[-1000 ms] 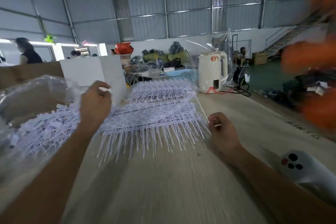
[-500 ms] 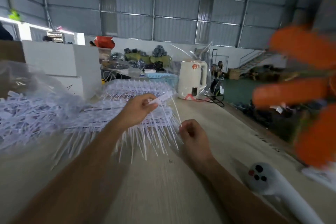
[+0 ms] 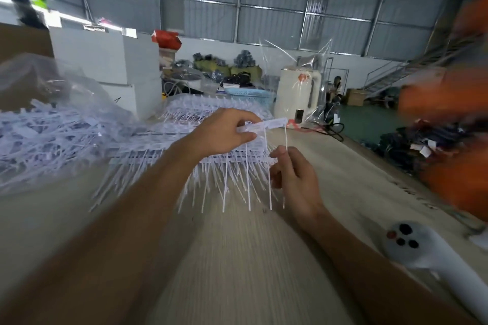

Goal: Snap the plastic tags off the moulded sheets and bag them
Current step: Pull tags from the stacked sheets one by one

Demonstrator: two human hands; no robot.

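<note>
Far to the left of both hands, a clear plastic bag (image 3: 45, 82) lies slumped on the surface (image 3: 237, 258), with a loose heap of snapped-off tags (image 3: 47, 134) spilling in front of it. Behind that heap stand white blocks (image 3: 105, 60) and a brown carton edge. Just beyond the hands, a stack of moulded sheets (image 3: 169, 155) rests on the pale wood-grain surface, its thin white stems fanning out toward the person.

The left hand (image 3: 224, 132) is raised above the stack, fingers and thumb curled around one end of a moulded strip (image 3: 266, 124) that sticks out to its right; several long stems hang down from the strip. Just below and to the right, the right hand (image 3: 293, 171) pinches one hanging stem (image 3: 285, 140) between thumb and forefinger, the other fingers curled loosely.

Past the hands, at the far end of the surface, stands a cream-white kettle (image 3: 298, 95) wrapped in clear film, with a blue basket (image 3: 245, 92) to its left. To the right of the right hand, near the person, lies a white handle with dark buttons (image 3: 406, 245). Blurred orange shapes (image 3: 449, 95) fill the right edge. The room is a hall with grey corrugated metal walls, a green floor and a metal staircase (image 3: 390, 74) far right.
</note>
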